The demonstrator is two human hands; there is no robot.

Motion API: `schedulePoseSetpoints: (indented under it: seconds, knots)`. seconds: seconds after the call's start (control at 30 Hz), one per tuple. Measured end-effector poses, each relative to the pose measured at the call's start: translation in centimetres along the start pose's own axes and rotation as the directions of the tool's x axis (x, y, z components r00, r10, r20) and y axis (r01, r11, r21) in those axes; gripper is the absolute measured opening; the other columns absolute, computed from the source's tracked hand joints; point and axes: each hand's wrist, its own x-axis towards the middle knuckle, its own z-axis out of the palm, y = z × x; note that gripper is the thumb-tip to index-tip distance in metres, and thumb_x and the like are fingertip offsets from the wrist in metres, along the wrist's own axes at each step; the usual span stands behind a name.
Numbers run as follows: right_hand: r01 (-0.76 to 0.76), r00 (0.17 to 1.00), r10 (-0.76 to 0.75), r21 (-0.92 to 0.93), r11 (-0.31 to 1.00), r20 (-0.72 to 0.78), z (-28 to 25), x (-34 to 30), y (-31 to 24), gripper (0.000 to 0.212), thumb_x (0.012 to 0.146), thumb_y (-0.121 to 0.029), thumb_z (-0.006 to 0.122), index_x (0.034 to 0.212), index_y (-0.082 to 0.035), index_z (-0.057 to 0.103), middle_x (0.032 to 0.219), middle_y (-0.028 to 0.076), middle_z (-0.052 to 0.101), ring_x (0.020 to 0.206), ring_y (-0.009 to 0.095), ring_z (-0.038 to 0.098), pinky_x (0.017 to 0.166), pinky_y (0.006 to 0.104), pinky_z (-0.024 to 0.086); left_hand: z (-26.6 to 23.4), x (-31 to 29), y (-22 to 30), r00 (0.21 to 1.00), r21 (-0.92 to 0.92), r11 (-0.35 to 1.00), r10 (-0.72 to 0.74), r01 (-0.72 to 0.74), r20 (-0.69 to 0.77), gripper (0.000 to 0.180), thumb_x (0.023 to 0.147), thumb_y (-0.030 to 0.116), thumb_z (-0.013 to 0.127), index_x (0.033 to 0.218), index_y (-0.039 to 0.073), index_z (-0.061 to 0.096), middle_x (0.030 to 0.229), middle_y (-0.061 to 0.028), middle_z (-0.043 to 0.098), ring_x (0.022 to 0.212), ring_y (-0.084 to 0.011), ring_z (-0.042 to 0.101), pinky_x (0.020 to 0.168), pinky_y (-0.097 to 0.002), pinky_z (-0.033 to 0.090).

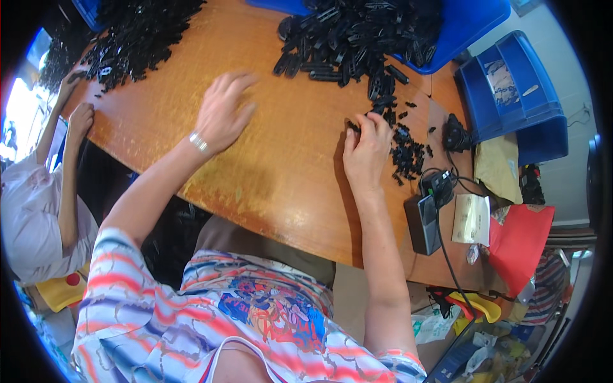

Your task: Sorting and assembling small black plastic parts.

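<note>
My left hand [223, 113] hovers over the wooden table [281, 159], slightly blurred, its thumb apart from the fingers and nothing in it. A metal-banded watch or bracelet [199, 143] circles that wrist. Farther right, my right hand [368, 150] has its fingers curled in a pinch, with a small black plastic part [353, 126] showing at the fingertips. Beside it lies a scatter of small black plastic parts [407, 152]. Beyond both hands, larger oblong black plastic pieces [345, 38] are heaped, partly spilling from a blue bin [472, 32].
Another heap of black parts [137, 41] lies far left, near a co-worker's hands [80, 118]. At right are a blue crate [511, 89], a black box with a cable [423, 223], a tissue pack [471, 219] and a red sheet [523, 246]. Bags clutter the lower right.
</note>
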Motion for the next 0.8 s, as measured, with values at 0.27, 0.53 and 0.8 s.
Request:
schedulePoseSetpoints:
  seconds: [0.27, 0.53, 0.8]
  knots:
    - [-0.009, 0.997, 0.012, -0.039, 0.999, 0.079, 1.4, 0.4, -0.1, 0.032, 0.096, -0.006, 0.073, 0.128, -0.006, 0.070, 0.140, 0.019, 0.059, 0.128, 0.040, 0.055, 0.107, 0.0538, 0.044, 13.1, 19.9, -5.9, 0.982, 0.098, 0.980, -0.164, 0.173, -0.094, 0.081, 0.102, 0.065, 0.063, 0.172, 0.033, 0.039, 0.176, -0.0170, 0.038, 0.166, -0.0436, 0.026, 0.130, -0.0650, 0.029]
    - [0.018, 0.993, -0.016, -0.009, 1.000, 0.121, 1.3, 0.9, 0.2, 0.024, 0.095, -0.008, 0.074, 0.119, -0.008, 0.072, 0.123, 0.013, 0.065, 0.117, 0.035, 0.060, 0.096, 0.0509, 0.045, 18.3, 32.0, -5.6, 0.935, 0.225, 0.957, -0.240, 0.183, 0.261, 0.085, 0.097, 0.084, 0.055, 0.168, 0.038, 0.045, 0.175, -0.0117, 0.041, 0.162, -0.0366, 0.037, 0.126, -0.0660, 0.037]
    - [-0.014, 0.992, 0.007, 0.057, 0.998, 0.122, 1.2, 1.1, 0.4, 0.021, 0.096, -0.006, 0.073, 0.117, -0.005, 0.072, 0.122, 0.012, 0.064, 0.116, 0.036, 0.058, 0.097, 0.0512, 0.045, 15.5, 26.7, -5.8, 0.957, 0.156, 0.984, 0.036, -0.083, 0.286, 0.068, 0.098, 0.060, 0.070, 0.157, 0.027, 0.060, 0.162, -0.0131, 0.055, 0.145, -0.0388, 0.058, 0.121, -0.0501, 0.050]
